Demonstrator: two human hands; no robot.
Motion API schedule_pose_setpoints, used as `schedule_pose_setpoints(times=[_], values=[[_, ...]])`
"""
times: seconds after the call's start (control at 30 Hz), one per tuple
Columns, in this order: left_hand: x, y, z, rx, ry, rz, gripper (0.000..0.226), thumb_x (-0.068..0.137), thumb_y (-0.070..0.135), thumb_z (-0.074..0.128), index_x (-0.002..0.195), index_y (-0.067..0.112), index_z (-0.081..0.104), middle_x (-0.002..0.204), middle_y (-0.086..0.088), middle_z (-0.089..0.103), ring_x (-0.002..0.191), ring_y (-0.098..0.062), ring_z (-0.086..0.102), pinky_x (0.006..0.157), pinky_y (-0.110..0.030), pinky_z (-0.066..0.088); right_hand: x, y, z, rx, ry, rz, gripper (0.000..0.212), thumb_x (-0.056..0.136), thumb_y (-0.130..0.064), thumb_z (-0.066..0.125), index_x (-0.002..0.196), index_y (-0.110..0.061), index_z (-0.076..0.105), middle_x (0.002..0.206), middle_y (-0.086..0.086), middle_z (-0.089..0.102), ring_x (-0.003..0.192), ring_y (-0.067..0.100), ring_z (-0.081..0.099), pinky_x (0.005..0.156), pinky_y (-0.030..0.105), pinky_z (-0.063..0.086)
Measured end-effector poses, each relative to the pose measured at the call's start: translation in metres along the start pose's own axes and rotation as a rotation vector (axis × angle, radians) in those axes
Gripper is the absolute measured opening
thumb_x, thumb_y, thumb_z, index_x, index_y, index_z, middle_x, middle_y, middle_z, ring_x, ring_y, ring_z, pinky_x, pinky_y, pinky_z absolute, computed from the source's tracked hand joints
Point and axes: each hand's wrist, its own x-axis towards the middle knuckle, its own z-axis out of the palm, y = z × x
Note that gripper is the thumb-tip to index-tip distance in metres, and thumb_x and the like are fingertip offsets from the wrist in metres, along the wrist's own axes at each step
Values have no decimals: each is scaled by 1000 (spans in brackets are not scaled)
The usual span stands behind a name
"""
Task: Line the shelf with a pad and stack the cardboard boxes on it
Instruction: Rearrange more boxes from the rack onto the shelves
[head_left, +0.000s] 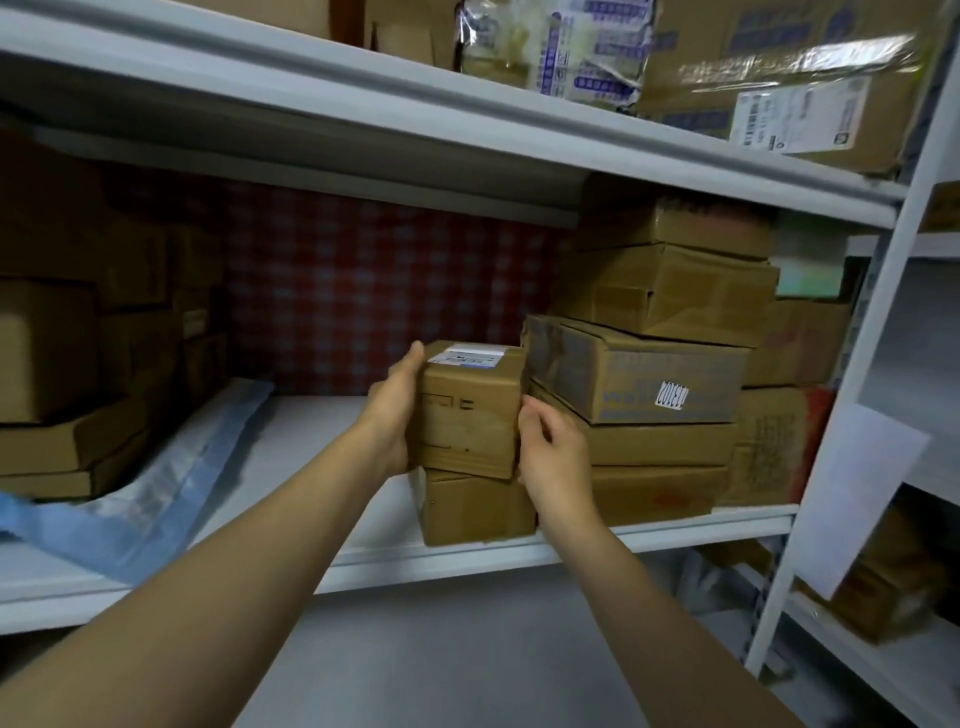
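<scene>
Fingers: your left fingers (410, 364) are lying flat along the left side of the small box (470, 415); your right fingers (537, 421) are curling against its right edge, so both sets are closing on the box and nothing else.
Hands: your left hand (392, 415) and right hand (550, 452) are pressing the box between them.
Position: the small box is sitting on a lower box (475, 506) at the front of the shelf (322, 441), just beside the tall stack (654, 364).
Handling: the cardboard is probably stiff and fairly light; you are best gripping opposite side walls, low down, away from the label on top.
Pad: the blue sheet (156, 488) is lying rumpled at the left, partly under other boxes.
</scene>
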Motion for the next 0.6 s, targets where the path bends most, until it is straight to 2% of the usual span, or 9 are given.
schedule_pose_setpoints(times=[0.07,0.13,0.2,0.27,0.33,0.4,0.5,0.6], values=[[-9,5,-8,-23,101,-33,69,66,64,68,125,29,60,103,-7,76,86,-30,74,62,-47,59,1,-4,0,38,-66,-10,25,99,-41,44,113,-37,66,110,-8,64,92,9,61,84,35,56],[-9,4,-23,-79,180,-20,63,62,59,64,119,30,64,103,-4,76,87,-28,73,62,-47,58,1,-5,1,12,-90,-39,24,102,-35,43,106,-35,66,103,-7,65,83,9,60,74,28,51],[-4,2,-36,-160,257,79,65,56,61,59,113,29,68,106,-4,75,91,-27,73,72,-49,59,4,1,3,-155,-19,-58,24,101,-33,44,108,-30,67,112,-4,65,100,14,61,81,28,48],[-10,2,-44,-176,392,211,62,63,60,53,111,24,68,107,-3,74,92,-22,71,79,-41,58,4,8,6,-411,36,13,29,99,-34,46,122,-25,62,129,1,56,118,21,52,90,33,46],[-20,3,-49,-160,540,336,52,78,54,49,117,20,61,106,0,66,90,-17,64,80,-36,52,0,15,10,-622,12,82,41,98,-38,46,135,-20,52,138,6,47,129,26,42,100,40,41],[-24,0,-55,-152,642,396,53,78,55,47,121,24,54,111,-1,62,97,-21,60,90,-41,50,-5,17,15,-766,-32,91,51,98,-45,45,140,-17,45,142,8,44,132,28,37,104,43,36],[-29,-4,-64,-111,776,440,66,69,62,44,125,27,50,124,-5,58,115,-30,53,101,-52,44,-8,18,23,-773,-66,128,63,95,-52,46,144,-13,39,144,11,41,134,30,36,105,45,37],[-33,-11,-73,37,895,476,55,78,54,46,123,23,49,132,-9,51,126,-32,43,103,-56,38,-6,17,27,-660,-100,255,68,92,-53,51,143,-9,38,146,14,38,134,33,37,102,45,40]])
